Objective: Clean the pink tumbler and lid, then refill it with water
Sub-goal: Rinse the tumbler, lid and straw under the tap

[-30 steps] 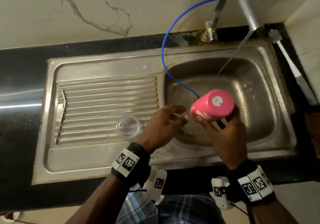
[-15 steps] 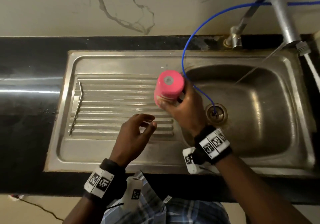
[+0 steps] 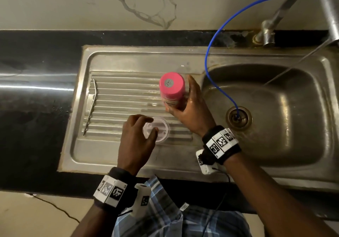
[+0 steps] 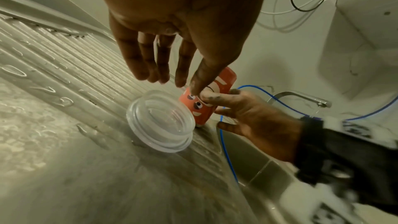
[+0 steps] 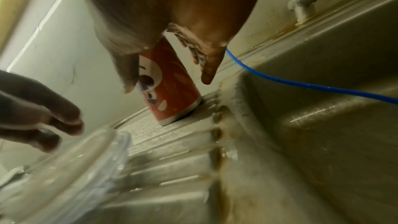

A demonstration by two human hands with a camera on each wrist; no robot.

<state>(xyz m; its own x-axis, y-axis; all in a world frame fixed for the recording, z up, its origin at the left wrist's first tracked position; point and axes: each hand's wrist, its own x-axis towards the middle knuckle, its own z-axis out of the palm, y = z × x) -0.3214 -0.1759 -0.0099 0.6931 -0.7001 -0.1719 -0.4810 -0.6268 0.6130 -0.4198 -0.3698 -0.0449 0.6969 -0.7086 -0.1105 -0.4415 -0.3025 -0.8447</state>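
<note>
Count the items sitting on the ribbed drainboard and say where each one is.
3. Pink tumbler upside down by the basin; clear lid under the left hand; metal straw at the far left.

Head view: high above, looking steeply down on the sink [image 3: 117,156] set in the black counter [image 3: 36,126], wall at top, both forearms entering from the bottom edge.

Left wrist view: close and low, looking along the left hand [image 4: 172,31] across the ribbed drainboard toward the basin and tap [image 4: 301,98].

Right wrist view: closer still, almost at drainboard level, facing the back wall.

All three share the tumbler [image 3: 171,89] and the clear lid [image 3: 159,129]; the blue hose [image 3: 211,53] too.
</note>
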